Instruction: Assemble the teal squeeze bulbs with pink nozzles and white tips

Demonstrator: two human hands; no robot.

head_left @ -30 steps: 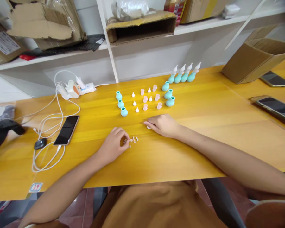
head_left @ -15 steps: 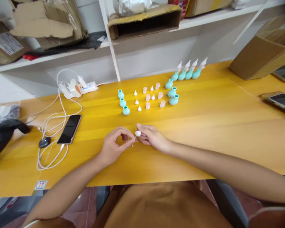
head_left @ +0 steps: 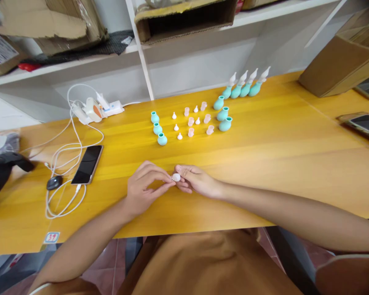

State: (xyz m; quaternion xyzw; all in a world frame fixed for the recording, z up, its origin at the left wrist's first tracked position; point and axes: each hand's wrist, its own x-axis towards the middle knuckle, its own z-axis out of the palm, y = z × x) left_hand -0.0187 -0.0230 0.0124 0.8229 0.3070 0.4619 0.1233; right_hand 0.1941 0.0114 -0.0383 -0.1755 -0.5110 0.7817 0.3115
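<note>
My right hand (head_left: 195, 180) is closed on a small white rounded plastic piece (head_left: 176, 177), held between thumb and fingers above the table. The fingertips of my left hand (head_left: 147, 186) are pinched together at the left side of that piece, on a tiny clear part (head_left: 172, 178) too small to name. Beyond the hands are teal squeeze bulbs (head_left: 162, 139), small white pointed tips (head_left: 180, 136) and clear pinkish cups (head_left: 191, 132), set out in loose columns. Several assembled nasal aspirators (head_left: 255, 86), teal bulbs with white tips, stand at the back.
A phone (head_left: 87, 164) with white cables lies left, near a power strip (head_left: 110, 110) and a black headset-like object (head_left: 9, 168). More phones (head_left: 367, 126) and a cardboard box (head_left: 338, 67) are at right. Shelves with boxes (head_left: 184, 20) stand behind the wooden table (head_left: 264, 164).
My left fingertips have come up against the white piece, which has turned and dropped slightly. Tiny clear bits seen beneath the fingers earlier are now hidden. The view has shifted slightly.
</note>
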